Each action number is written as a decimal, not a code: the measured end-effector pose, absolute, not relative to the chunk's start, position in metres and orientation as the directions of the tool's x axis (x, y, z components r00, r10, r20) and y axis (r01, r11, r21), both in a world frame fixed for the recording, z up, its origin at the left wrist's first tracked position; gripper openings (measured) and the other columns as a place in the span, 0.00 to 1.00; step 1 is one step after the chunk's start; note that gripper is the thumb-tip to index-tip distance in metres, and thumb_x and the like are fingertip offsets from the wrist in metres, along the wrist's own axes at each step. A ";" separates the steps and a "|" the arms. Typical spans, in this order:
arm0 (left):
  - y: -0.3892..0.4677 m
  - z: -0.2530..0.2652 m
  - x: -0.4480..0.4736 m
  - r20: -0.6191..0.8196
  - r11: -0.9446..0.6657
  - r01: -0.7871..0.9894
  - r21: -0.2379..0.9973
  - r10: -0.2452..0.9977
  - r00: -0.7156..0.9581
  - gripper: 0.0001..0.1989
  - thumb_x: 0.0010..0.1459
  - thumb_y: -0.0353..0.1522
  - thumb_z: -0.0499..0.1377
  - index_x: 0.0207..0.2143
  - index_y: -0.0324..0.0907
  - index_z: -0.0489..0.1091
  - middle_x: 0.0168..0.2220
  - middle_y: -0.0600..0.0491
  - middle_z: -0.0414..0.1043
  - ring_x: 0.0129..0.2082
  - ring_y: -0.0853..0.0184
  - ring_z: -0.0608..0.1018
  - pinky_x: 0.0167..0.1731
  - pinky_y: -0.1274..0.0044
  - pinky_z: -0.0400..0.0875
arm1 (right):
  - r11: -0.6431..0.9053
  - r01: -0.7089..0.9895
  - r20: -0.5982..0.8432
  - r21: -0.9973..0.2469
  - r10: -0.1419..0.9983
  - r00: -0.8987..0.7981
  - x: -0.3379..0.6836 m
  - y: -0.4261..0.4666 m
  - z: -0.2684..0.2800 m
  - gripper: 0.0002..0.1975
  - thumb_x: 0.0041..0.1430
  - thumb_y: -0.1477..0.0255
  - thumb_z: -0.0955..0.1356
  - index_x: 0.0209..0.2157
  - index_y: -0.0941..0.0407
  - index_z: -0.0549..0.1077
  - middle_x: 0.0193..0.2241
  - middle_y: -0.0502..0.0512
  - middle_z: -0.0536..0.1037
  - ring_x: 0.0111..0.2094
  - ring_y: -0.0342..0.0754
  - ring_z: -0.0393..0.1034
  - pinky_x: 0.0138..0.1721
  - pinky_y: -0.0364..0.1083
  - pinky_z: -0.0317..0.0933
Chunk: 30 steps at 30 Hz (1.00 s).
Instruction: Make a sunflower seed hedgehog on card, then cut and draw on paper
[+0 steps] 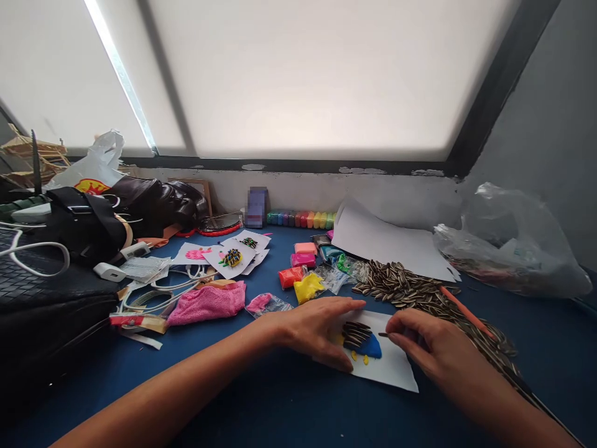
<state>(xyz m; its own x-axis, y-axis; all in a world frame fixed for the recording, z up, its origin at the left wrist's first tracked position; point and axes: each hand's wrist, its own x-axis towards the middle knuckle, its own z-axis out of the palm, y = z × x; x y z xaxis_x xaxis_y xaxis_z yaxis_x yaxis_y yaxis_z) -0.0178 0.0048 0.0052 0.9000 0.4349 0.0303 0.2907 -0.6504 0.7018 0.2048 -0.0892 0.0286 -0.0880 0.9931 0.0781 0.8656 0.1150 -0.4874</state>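
Note:
A white paper card (392, 368) lies on the blue table, bearing a flat blue clay shape (373, 348) with yellow bits below it. Rows of striped sunflower seeds (356, 335) are stuck over the shape's left part. My left hand (317, 333) rests on the card's left side, thumb and fingers spread around the clay figure. Just right of the figure, my right hand (422, 339) pinches a single sunflower seed (383, 335) between thumb and fingertips, apart from the clay. Behind it spreads a large pile of sunflower seeds (396, 283).
Yellow clay (308, 287), a red clay packet (291, 275) and other clay packets lie beyond my left hand. Finished cards (231, 257) and a pink cloth (208, 303) are left. An orange stick (466, 311) crosses the seeds; a plastic bag (513, 249) sits far right.

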 end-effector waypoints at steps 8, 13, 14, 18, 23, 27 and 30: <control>0.004 -0.001 -0.020 0.117 -0.702 0.184 0.688 0.357 0.927 0.41 0.51 0.41 0.67 0.64 0.46 0.54 0.64 0.46 0.55 0.67 0.56 0.52 0.63 0.66 0.50 | 0.057 0.869 -0.043 -0.492 0.995 -0.090 0.197 -0.095 0.028 0.12 0.59 0.65 0.61 0.30 0.49 0.75 0.25 0.48 0.78 0.26 0.48 0.71 0.27 0.44 0.58; 0.004 -0.002 -0.019 0.102 -0.713 0.197 0.673 0.353 0.930 0.40 0.52 0.41 0.66 0.64 0.44 0.55 0.63 0.45 0.57 0.67 0.57 0.51 0.63 0.67 0.50 | 0.043 0.883 -0.025 -0.467 0.998 -0.061 0.192 -0.097 0.026 0.12 0.59 0.66 0.61 0.29 0.49 0.75 0.24 0.49 0.79 0.25 0.47 0.71 0.27 0.44 0.58; 0.004 -0.002 -0.019 0.103 -0.715 0.197 0.671 0.353 0.930 0.40 0.52 0.41 0.66 0.64 0.44 0.54 0.63 0.45 0.57 0.67 0.57 0.51 0.63 0.67 0.50 | 0.044 0.883 -0.019 -0.468 0.998 -0.059 0.191 -0.097 0.025 0.12 0.59 0.66 0.61 0.29 0.50 0.75 0.24 0.49 0.78 0.24 0.47 0.71 0.26 0.44 0.58; 0.006 -0.003 -0.019 0.105 -0.722 0.192 0.665 0.345 0.933 0.40 0.52 0.43 0.65 0.64 0.44 0.54 0.63 0.47 0.57 0.67 0.57 0.51 0.63 0.67 0.51 | 0.054 0.888 -0.018 -0.458 0.997 -0.070 0.186 -0.098 0.027 0.12 0.60 0.66 0.61 0.29 0.51 0.74 0.23 0.49 0.77 0.23 0.46 0.70 0.25 0.43 0.56; 0.007 -0.006 -0.019 0.146 -0.739 0.148 0.657 0.318 0.937 0.40 0.54 0.47 0.63 0.64 0.45 0.55 0.63 0.49 0.58 0.67 0.57 0.51 0.63 0.68 0.49 | 0.035 0.891 -0.034 -0.453 0.998 -0.057 0.183 -0.098 0.028 0.12 0.59 0.66 0.61 0.29 0.51 0.74 0.22 0.49 0.77 0.23 0.46 0.69 0.25 0.43 0.55; 0.007 -0.006 -0.020 0.150 -0.748 0.150 0.647 0.318 0.936 0.40 0.54 0.48 0.62 0.64 0.43 0.55 0.63 0.48 0.58 0.67 0.58 0.52 0.63 0.68 0.49 | 0.033 0.882 -0.036 -0.471 0.998 -0.057 0.182 -0.097 0.026 0.11 0.59 0.67 0.61 0.29 0.51 0.73 0.24 0.49 0.77 0.24 0.46 0.70 0.26 0.43 0.56; 0.006 -0.005 -0.019 0.140 -0.747 0.162 0.645 0.324 0.936 0.40 0.54 0.48 0.62 0.64 0.43 0.55 0.63 0.47 0.58 0.67 0.57 0.52 0.63 0.67 0.50 | 0.037 0.884 -0.018 -0.466 0.999 -0.051 0.181 -0.097 0.023 0.11 0.59 0.67 0.61 0.28 0.51 0.73 0.23 0.49 0.77 0.24 0.46 0.70 0.25 0.43 0.56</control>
<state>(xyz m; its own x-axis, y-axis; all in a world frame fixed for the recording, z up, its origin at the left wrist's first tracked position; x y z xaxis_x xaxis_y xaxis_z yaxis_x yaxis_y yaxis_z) -0.0193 0.0062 -0.0050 0.9356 0.3240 0.1402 0.1620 -0.7469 0.6449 0.1812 -0.0967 0.0233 -0.0507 0.9986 -0.0176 0.8841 0.0366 -0.4659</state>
